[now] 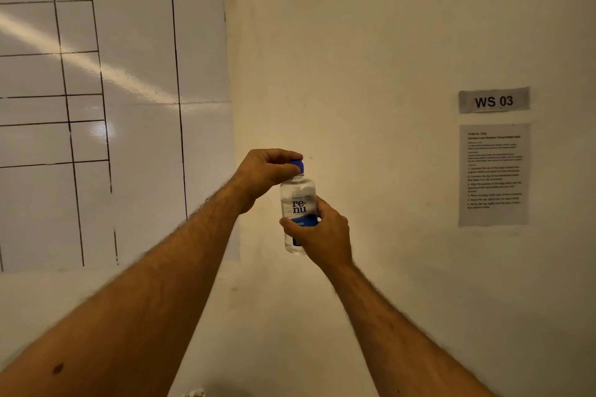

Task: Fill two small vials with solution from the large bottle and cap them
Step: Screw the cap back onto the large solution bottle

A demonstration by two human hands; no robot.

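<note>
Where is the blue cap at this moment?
In the head view, the blue cap sits on the bottle near frame centre, pinched by the left hand; the right hand holds the bottle's lower body.

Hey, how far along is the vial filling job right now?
Nothing looks done yet: no vials are in view, so their state can't be told. In hand: the right hand holds the clear plastic bottle with the blue label upright, while the left hand grips its blue cap, which is on the neck. Left: opening it, filling both vials and capping them.
</note>
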